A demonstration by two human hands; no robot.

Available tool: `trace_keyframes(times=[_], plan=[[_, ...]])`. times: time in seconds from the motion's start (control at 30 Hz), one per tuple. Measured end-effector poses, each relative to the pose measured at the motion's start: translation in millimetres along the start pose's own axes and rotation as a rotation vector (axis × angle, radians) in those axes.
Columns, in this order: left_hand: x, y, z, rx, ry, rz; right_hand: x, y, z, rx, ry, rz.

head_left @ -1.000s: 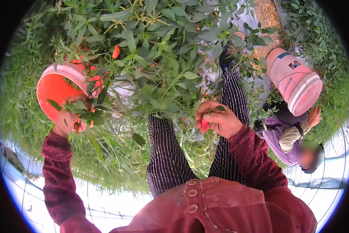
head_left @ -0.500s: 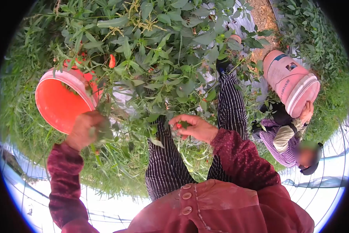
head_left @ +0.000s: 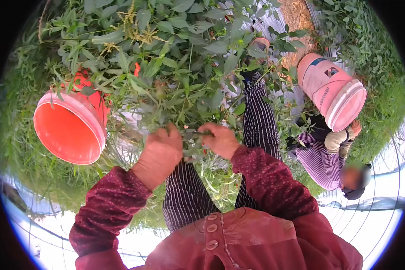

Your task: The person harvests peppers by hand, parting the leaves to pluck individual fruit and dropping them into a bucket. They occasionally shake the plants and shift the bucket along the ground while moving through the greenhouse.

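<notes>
Both of my hands are close together at the lower edge of a leafy pepper plant (head_left: 184,90). My left hand (head_left: 159,155) has its fingers curled in, seen from the back, with the tips hidden in the leaves. Just to its right, my right hand (head_left: 221,140) pinches with thumb and forefinger beside dark green foliage. Whatever either hand grips is too small or covered to make out. A red chili pepper (head_left: 137,69) hangs among the leaves further up. Left of my hands, an orange-red bucket (head_left: 69,130) lies tilted with its mouth toward me.
At right, a co-worker in a striped top (head_left: 321,159) is bent beneath a pink bucket (head_left: 330,90), one hand near its rim. A bare soil strip (head_left: 299,27) runs between plant rows. Tall grass (head_left: 22,130) grows at left. My striped trouser legs (head_left: 186,193) stand below the plant.
My left hand has moved right, from beside the bucket to beside my right hand. The red pepper seen in my right fingers earlier is no longer clearly visible. The view has shifted slightly.
</notes>
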State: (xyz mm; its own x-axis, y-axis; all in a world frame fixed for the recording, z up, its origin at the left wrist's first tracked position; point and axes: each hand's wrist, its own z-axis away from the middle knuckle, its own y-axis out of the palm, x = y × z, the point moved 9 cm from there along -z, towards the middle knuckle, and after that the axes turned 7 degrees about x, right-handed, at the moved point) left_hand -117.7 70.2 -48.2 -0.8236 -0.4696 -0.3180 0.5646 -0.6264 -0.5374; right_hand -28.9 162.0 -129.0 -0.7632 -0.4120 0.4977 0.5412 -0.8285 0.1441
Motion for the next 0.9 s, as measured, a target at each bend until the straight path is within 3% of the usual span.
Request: trace_keyframes(times=[0.07, 0.17, 0.2, 0.23, 0.3, 0.33, 0.37, 0.43, 0.5, 0.57, 0.63, 0.77, 0.8, 0.9], plan=[[4.7, 21.5, 4.5, 0.073, 0.029, -0.017, -14.3, -28.4, 3.2, -0.109, 0.217, -0.129], [8.9, 51.8, 15.9, 0.185, 0.07, 0.057, -22.0, -53.7, -6.1, -0.224, 0.216, -0.03], [6.5, 63.0, 18.7, 0.287, 0.117, 0.112, -32.7, -62.4, -11.9, -0.355, 0.158, -0.066], [3.5, 72.7, 21.0, 0.388, 0.162, 0.167, -53.0, -57.6, -28.8, -0.355, 0.155, -0.072], [10.3, 70.2, 14.1, 0.351, 0.142, 0.27, -81.1, -49.1, -59.0, -0.349, 0.061, -0.288], [14.6, 65.6, 9.3, 0.307, 0.127, 0.378, -34.2, -59.3, -45.1, -0.136, 0.268, -0.285], [14.8, 64.4, 5.7, 0.304, 0.126, 0.372, -29.2, -53.9, -51.7, -0.14, 0.264, -0.287], [13.4, 62.0, 1.7, 0.319, 0.127, 0.456, -3.8, -22.5, -72.1, 0.095, 0.118, -0.066], [13.7, 52.9, 2.1, 0.267, 0.142, 0.472, 9.5, 15.2, -78.4, 0.31, 0.132, 0.372], [9.4, 38.9, 6.4, 0.229, 0.164, 0.494, 19.4, 24.9, -63.2, 0.214, 0.063, 0.273], [3.4, 15.7, 6.3, 0.206, 0.147, 0.425, 19.9, 57.0, -65.9, 0.205, -0.12, 0.42], [-12.1, -31.1, -3.2, 0.073, 0.133, 0.191, -6.4, 81.6, -64.0, 0.277, 0.063, 0.206], [-12.2, -53.6, -8.8, -0.053, 0.17, 0.352, 8.0, 76.6, -56.1, 0.304, -0.02, 0.123], [-22.3, -52.5, -45.8, 0.042, 0.237, 0.398, 21.5, 75.4, -44.0, 0.261, -0.135, 0.0]])
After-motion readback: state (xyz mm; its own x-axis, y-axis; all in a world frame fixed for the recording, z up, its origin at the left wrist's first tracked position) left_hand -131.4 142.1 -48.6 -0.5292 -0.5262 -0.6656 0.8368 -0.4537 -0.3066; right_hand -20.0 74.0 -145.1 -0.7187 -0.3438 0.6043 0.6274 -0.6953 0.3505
